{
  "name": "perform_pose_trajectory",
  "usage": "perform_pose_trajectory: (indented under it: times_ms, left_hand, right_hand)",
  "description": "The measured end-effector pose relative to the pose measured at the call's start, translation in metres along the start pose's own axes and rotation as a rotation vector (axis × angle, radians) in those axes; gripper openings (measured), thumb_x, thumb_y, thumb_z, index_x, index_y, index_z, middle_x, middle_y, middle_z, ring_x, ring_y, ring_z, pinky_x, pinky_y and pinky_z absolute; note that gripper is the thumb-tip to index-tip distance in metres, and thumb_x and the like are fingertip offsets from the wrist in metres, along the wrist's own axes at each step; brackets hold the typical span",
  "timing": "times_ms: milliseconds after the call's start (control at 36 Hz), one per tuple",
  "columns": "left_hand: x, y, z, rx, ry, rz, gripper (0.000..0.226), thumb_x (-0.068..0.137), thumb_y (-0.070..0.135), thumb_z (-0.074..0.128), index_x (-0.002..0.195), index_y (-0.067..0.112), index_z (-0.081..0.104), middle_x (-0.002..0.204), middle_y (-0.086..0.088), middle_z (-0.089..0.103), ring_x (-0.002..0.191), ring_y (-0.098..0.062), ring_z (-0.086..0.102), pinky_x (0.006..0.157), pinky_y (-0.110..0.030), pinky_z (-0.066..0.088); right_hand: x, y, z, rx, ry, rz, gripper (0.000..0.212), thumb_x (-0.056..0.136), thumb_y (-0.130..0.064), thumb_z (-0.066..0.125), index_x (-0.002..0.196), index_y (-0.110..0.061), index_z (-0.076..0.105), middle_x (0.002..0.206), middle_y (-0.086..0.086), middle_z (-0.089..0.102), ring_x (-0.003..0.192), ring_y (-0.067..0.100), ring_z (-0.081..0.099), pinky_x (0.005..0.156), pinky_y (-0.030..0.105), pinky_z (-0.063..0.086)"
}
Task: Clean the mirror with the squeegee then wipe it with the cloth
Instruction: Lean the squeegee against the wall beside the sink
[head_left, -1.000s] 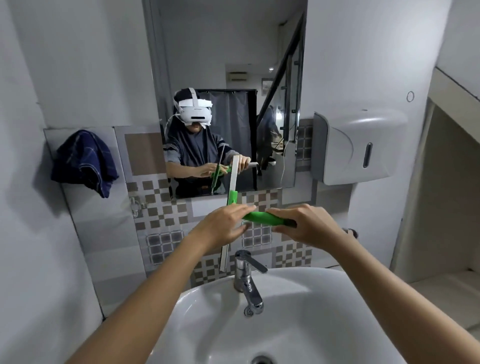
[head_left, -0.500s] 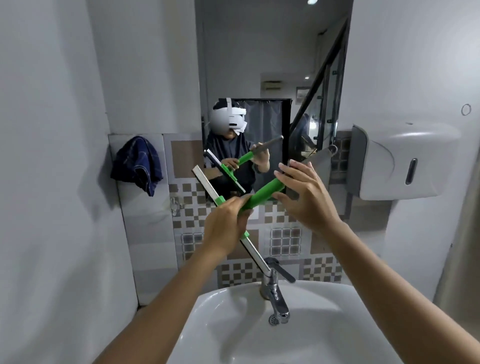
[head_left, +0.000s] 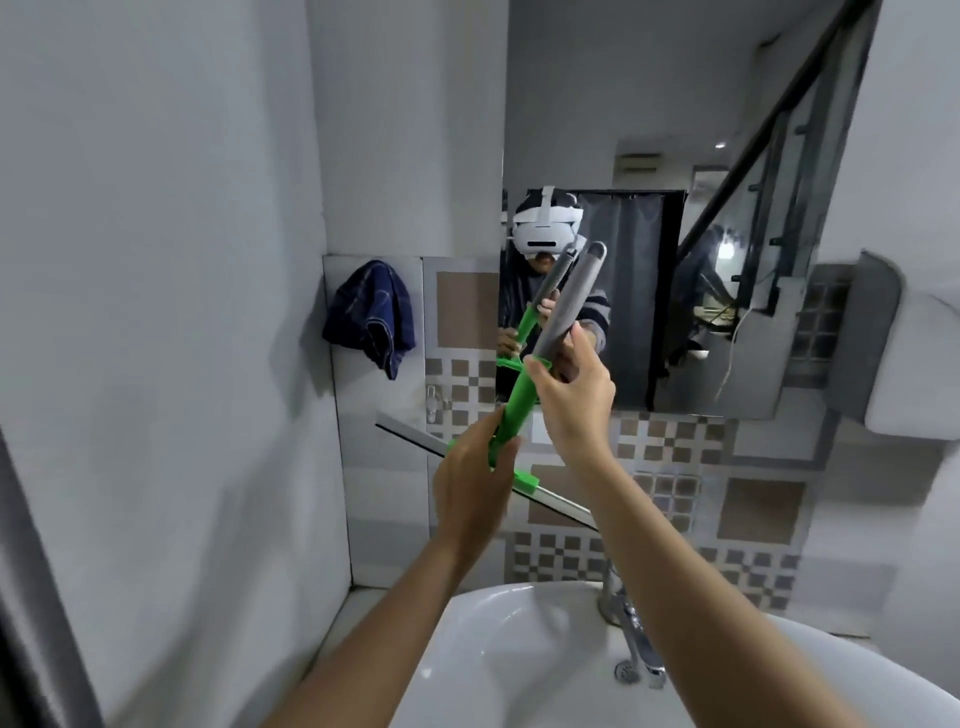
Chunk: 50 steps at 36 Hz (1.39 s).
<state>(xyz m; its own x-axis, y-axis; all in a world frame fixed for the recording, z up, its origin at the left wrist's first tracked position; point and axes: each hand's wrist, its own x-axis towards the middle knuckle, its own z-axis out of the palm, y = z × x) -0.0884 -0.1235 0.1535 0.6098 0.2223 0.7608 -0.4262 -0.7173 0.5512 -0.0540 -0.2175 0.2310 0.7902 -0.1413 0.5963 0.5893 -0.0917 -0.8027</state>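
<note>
Squeegee (head_left: 514, 405): bright green handle and head, grey grip at the far end, silver-grey blade. Cloth (head_left: 371, 314) on the wall is dark blue with a faint plaid pattern. Sink (head_left: 498, 654) and dispenser (head_left: 904, 353) white, wall tiles (head_left: 675, 467) brown-and-white checks with plain tan squares.

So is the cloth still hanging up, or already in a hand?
Hanging. The cloth droops bunched against the wall left of the mirror; both hands grip the squeegee.

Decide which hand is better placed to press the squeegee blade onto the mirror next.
Left hand: it grips the squeegee right above the blade. The right hand sits higher up the handle.
</note>
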Motion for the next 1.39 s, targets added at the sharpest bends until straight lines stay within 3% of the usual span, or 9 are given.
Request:
perform_pose_trajectory:
  times_ms: [250, 389, 472, 556, 667, 806, 944, 1250, 1389]
  left_hand:
    - [-0.011, -0.081, -0.008, -0.195, -0.124, -0.11, 0.045, 0.082, 0.054, 0.046, 0.127, 0.045, 0.042, 0.095, 0.006, 0.066, 0.083, -0.008, 0.062, 0.07, -0.039, 0.056]
    - [-0.022, -0.116, -0.006, -0.216, -0.146, -0.234, 0.049, 0.077, 0.063, 0.047, 0.121, 0.064, 0.027, 0.103, 0.027, 0.057, 0.092, 0.011, 0.057, 0.075, -0.014, 0.052]
    - [-0.029, -0.133, -0.003, -0.309, -0.143, -0.343, 0.045, 0.083, 0.045, 0.056, 0.12, 0.058, 0.033, 0.108, 0.026, 0.057, 0.101, 0.01, 0.056, 0.08, -0.012, 0.049]
    - [-0.038, -0.156, 0.001, -0.338, -0.162, -0.437, 0.052, 0.088, 0.015, 0.059, 0.12, 0.051, 0.039, 0.112, 0.014, 0.06, 0.108, -0.007, 0.058, 0.092, -0.03, 0.051]
    - [-0.052, -0.181, 0.005, -0.349, -0.204, -0.545, 0.052, 0.089, 0.01, 0.055, 0.118, 0.051, 0.044, 0.109, 0.006, 0.061, 0.102, -0.015, 0.06, 0.091, -0.043, 0.051]
    - [-0.059, -0.195, 0.01, -0.35, -0.253, -0.627, 0.047, 0.089, 0.009, 0.056, 0.118, 0.044, 0.044, 0.105, 0.007, 0.061, 0.103, -0.013, 0.06, 0.093, -0.036, 0.05]
    - [-0.063, -0.206, 0.014, -0.313, -0.284, -0.639, 0.045, 0.088, 0.01, 0.057, 0.128, 0.027, 0.044, 0.102, 0.006, 0.062, 0.095, -0.004, 0.06, 0.08, -0.018, 0.052]
    - [-0.069, -0.216, 0.03, -0.355, -0.305, -0.69, 0.044, 0.088, 0.011, 0.058, 0.129, 0.02, 0.044, 0.107, -0.003, 0.062, 0.097, -0.013, 0.061, 0.076, -0.018, 0.052]
    - [-0.071, -0.221, 0.036, -0.342, -0.303, -0.668, 0.047, 0.086, 0.012, 0.06, 0.13, 0.018, 0.044, 0.106, -0.003, 0.063, 0.099, -0.017, 0.061, 0.074, -0.015, 0.052]
  right_hand:
    - [-0.014, 0.047, 0.058, 0.204, -0.177, 0.135, 0.07, 0.077, 0.001, 0.07, 0.138, -0.014, 0.04, 0.116, 0.007, 0.063, 0.101, 0.014, 0.064, 0.086, 0.032, 0.056]
    - [-0.027, 0.076, 0.087, 0.199, -0.239, 0.171, 0.07, 0.076, 0.004, 0.069, 0.137, -0.012, 0.041, 0.117, 0.005, 0.062, 0.099, 0.011, 0.062, 0.083, 0.02, 0.054]
    - [-0.036, 0.096, 0.103, 0.171, -0.265, 0.178, 0.068, 0.075, 0.004, 0.069, 0.136, -0.014, 0.043, 0.123, 0.006, 0.061, 0.104, 0.013, 0.062, 0.088, 0.028, 0.054]
    - [-0.046, 0.117, 0.114, 0.158, -0.266, 0.203, 0.069, 0.075, 0.005, 0.069, 0.135, -0.016, 0.043, 0.124, 0.006, 0.061, 0.107, 0.014, 0.061, 0.091, 0.033, 0.053]
    - [-0.061, 0.142, 0.122, 0.143, -0.292, 0.257, 0.066, 0.076, 0.004, 0.068, 0.135, -0.014, 0.044, 0.125, 0.006, 0.06, 0.111, 0.015, 0.06, 0.091, 0.026, 0.052]
    - [-0.071, 0.159, 0.128, 0.132, -0.303, 0.292, 0.066, 0.075, 0.005, 0.068, 0.133, -0.016, 0.045, 0.127, 0.005, 0.059, 0.111, 0.014, 0.059, 0.092, 0.026, 0.05]
    - [-0.071, 0.172, 0.133, 0.118, -0.32, 0.335, 0.067, 0.075, 0.005, 0.069, 0.133, -0.017, 0.046, 0.127, 0.005, 0.059, 0.112, 0.017, 0.059, 0.093, 0.038, 0.052]
    - [-0.07, 0.19, 0.132, 0.055, -0.363, 0.37, 0.064, 0.077, 0.006, 0.066, 0.134, -0.013, 0.044, 0.118, -0.004, 0.058, 0.109, 0.013, 0.057, 0.096, 0.035, 0.049]
    - [-0.072, 0.197, 0.132, 0.017, -0.373, 0.355, 0.065, 0.078, 0.004, 0.066, 0.135, -0.016, 0.043, 0.127, 0.005, 0.059, 0.115, 0.016, 0.056, 0.097, 0.025, 0.046]
